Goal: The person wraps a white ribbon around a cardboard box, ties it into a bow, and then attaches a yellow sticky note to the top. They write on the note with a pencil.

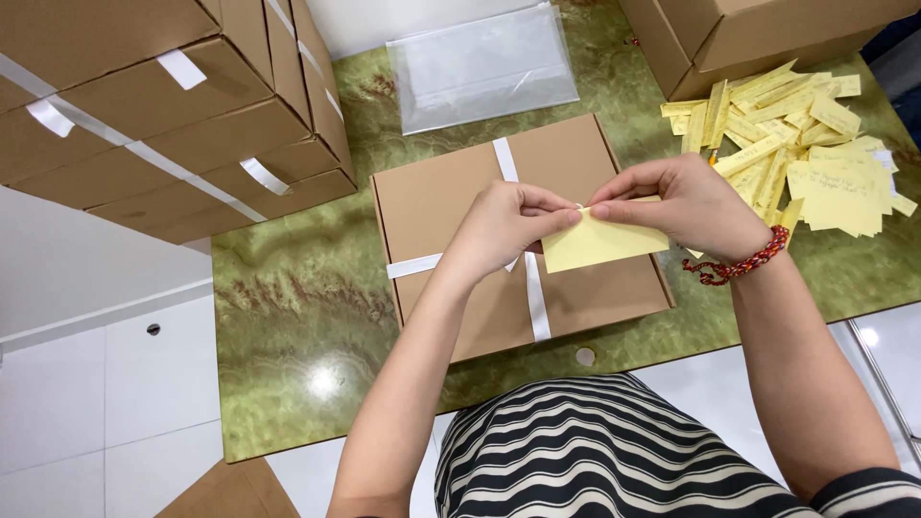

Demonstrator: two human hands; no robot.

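both hands pinch yellow paper slip
left hand (504, 225) and right hand (686, 206) pinch the yellow slip (600, 240) above the ribboned box (460, 201) — keep edges aligned.

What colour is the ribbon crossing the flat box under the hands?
White: the ribbon crosses the brown cardboard box, seen clearly in the head view.

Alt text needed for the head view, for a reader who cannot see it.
Both hands, left hand and right hand, pinch a yellow paper slip above a flat cardboard box crossed by white ribbon on a green marble table. More yellow slips lie at right, stacked boxes at left.
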